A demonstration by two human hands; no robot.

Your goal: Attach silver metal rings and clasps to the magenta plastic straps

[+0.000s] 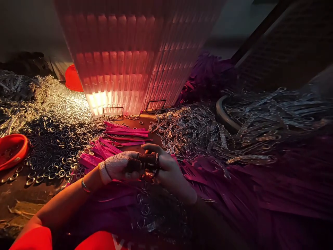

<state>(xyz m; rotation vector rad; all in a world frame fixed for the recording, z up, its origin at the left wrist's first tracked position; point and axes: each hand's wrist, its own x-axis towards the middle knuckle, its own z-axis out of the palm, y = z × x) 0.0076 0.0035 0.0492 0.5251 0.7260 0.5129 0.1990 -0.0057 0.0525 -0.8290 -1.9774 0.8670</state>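
Note:
My left hand point(121, 165), in a whitish knit glove with dark-covered fingertips, is closed and meets my right hand at the middle of the view. Pale and also dark at the fingers, my right hand point(171, 173) is curled in from the other side, its index finger bent over the top. Between the fingertips are small shiny metal pieces point(149, 176), too dark and covered to make out. Magenta straps point(104, 149) lie just behind my left hand. Below both hands, more metal rings point(145, 208) rest in shadow on purple material.
A large heap of metal rings point(57, 139) spreads left, beside a red bowl point(15, 152). Ribbed translucent panels point(117, 69) stand upright at the back, lit from behind. Strips with metal rings point(189, 128) and purple straps point(234, 187) cover the right side.

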